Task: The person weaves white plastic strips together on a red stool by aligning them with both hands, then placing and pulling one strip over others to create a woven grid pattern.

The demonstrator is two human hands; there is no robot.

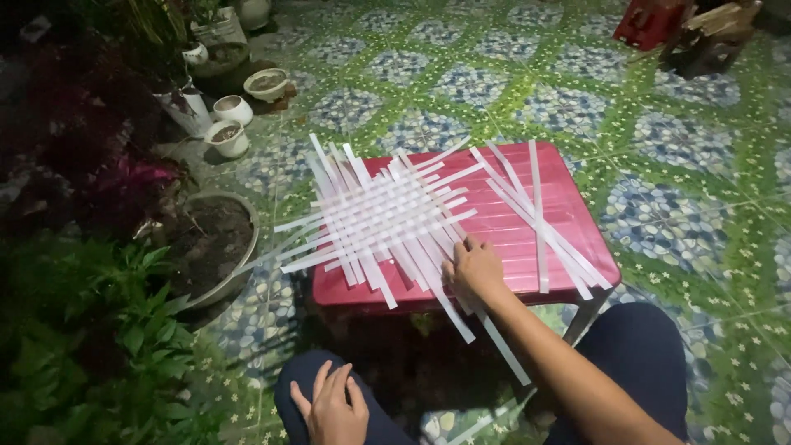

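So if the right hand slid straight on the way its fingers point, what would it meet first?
Probably the woven white strips: the right hand already rests at their edge on the red table, fingers aimed up and slightly left.

A low stool point(511, 227) stands in the middle of the tiled floor point(684, 140). On its left half lies a mat of crossed strips point(379, 218), and the strips reach over the stool's left and near edges. On its right half lie some loose strips point(535, 214), apart from the mat. The right hand point(472, 270) rests on the mat's near right corner. The left hand point(331, 405) lies on the left knee, before the stool. Plant pots point(227, 132) stand to the left.
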